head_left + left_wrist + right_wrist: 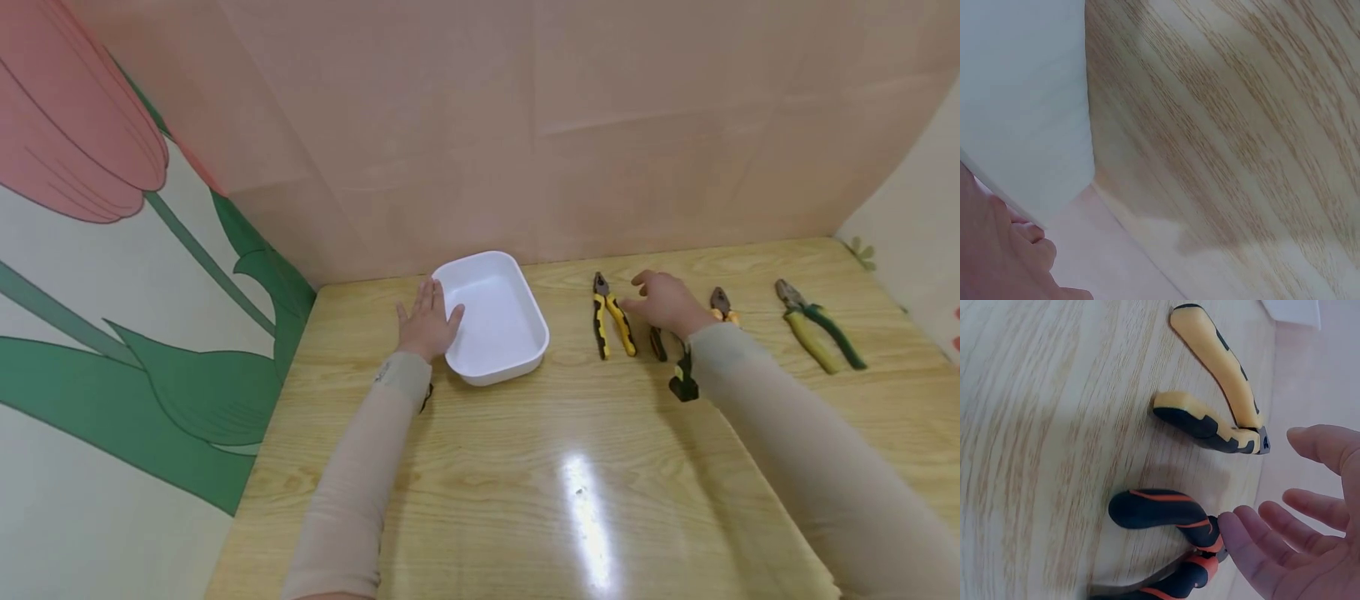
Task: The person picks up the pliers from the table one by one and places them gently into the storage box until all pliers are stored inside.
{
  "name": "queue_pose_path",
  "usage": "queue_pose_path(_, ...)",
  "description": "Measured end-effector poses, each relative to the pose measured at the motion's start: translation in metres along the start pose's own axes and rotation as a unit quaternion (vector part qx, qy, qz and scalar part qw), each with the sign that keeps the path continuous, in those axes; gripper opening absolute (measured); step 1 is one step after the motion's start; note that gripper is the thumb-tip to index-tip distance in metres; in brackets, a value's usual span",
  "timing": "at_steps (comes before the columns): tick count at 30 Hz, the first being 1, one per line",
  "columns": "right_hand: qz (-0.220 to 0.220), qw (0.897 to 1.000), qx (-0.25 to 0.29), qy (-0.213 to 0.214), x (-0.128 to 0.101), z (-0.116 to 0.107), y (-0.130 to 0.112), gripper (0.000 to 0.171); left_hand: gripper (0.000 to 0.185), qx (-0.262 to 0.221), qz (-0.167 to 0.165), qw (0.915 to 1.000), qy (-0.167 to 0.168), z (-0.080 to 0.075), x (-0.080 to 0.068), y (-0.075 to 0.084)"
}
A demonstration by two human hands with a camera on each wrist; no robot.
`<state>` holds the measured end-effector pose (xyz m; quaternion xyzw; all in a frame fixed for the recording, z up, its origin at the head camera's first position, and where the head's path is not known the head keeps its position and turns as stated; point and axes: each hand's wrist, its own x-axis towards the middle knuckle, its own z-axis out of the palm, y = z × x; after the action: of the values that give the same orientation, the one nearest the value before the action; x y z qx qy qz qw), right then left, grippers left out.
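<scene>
A white rectangular basin (491, 308) sits on the table toward the back. My left hand (427, 323) rests at its left edge, fingers straight, thumb over the rim. In the left wrist view, the curled-looking edge of that hand (1004, 256) touches the basin's outer wall (1029, 112). My right hand (666, 302) is above the pliers with black-and-orange handles (1160, 512), fingers spread and slightly bent, holding nothing. A fingertip appears close to their pivot; contact is unclear. Left of that hand lie pliers with yellow-and-black handles (615, 325), their handles spread.
Right of my right hand, pliers (720, 302) with orange-toned handles are partly hidden by my sleeve. Green-handled pliers (817, 329) lie farther right. A pinkish cloth backdrop (525, 150) rises behind the wooden table (495, 483); a flower-patterned wall (187, 392) stands at the left.
</scene>
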<state>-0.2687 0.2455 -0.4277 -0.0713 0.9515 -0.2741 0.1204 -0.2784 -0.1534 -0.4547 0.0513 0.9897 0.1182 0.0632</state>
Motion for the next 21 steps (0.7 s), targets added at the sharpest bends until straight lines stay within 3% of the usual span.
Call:
queue_pose_path(9, 0.01, 1.0, 0.02, -0.016, 0.001, 0.009, -0.005, 0.055, 0.077, -0.011, -0.004, 0.9999, -0.002, -0.002, -0.002, 0.0)
queue_pose_path(21, 0.022, 0.999, -0.009, -0.036, -0.001, 0.014, -0.015, 0.054, 0.079, -0.012, 0.005, 0.9999, -0.002, 0.0, -0.002, 0.001)
